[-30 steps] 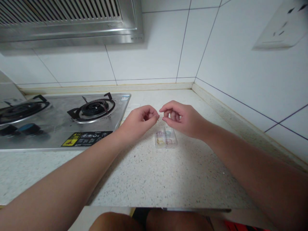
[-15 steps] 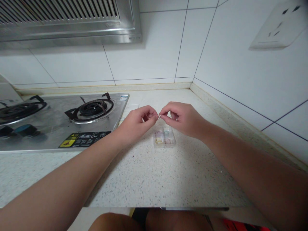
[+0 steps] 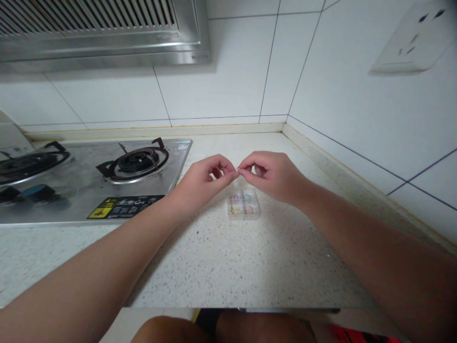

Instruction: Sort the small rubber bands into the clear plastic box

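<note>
My left hand [image 3: 210, 175] and my right hand [image 3: 269, 172] meet at their fingertips above the counter, each closed in a pinch. Between the tips shows a tiny whitish bit, too small to name and mostly covered by the fingers. Just below and nearer to me, a small clear plastic box [image 3: 244, 215] with compartments rests on the counter. Thin coloured items, pinkish, greenish and yellow, lie in its compartments; they look like small loops, though their kind is hard to make out. Neither hand touches the front part of the box.
To the left, a steel gas stove [image 3: 82, 190] with black burners and knobs is set into the speckled counter [image 3: 228, 267]. A range hood [image 3: 107, 47] hangs above it. White tiled walls meet in the corner, with a socket [image 3: 410, 43] at upper right. My legs show below the counter's edge.
My left fingertips have shifted slightly right, closing against the right ones. The small whitish piece, earlier visible as a short strip between them, is now mostly covered. The box stays put.
</note>
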`<state>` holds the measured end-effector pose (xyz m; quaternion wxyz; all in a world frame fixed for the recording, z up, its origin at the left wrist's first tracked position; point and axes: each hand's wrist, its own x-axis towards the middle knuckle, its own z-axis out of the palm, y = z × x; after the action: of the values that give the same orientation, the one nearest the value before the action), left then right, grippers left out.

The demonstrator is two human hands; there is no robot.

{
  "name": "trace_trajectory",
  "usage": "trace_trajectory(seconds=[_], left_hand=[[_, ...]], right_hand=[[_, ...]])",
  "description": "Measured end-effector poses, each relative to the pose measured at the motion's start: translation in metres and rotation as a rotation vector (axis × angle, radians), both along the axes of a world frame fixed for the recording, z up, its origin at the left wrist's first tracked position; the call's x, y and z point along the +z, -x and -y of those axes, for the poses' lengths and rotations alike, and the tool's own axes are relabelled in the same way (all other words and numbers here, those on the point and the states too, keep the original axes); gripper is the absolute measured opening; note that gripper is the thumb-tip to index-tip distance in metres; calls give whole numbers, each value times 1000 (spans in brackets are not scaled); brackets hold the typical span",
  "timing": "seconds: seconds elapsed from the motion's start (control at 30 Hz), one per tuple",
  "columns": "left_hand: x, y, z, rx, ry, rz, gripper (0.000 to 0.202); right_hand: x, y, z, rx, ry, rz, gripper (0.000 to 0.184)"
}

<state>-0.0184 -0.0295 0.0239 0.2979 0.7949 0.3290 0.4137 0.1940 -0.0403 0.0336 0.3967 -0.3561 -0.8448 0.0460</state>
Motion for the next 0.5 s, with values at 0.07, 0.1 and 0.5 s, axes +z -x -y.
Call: trace_trajectory(seconds=[0.07, 0.1, 0.5], left_hand=[[1, 0, 0, 7, 6, 2, 20], [1, 0, 0, 10, 7, 2, 20], [2, 0, 0, 23, 26, 1, 16]], right_hand=[[0, 0, 1, 0, 3, -5, 13], [0, 0, 1, 1, 7, -7, 13], [-1, 1, 1, -7, 45, -19, 14]])
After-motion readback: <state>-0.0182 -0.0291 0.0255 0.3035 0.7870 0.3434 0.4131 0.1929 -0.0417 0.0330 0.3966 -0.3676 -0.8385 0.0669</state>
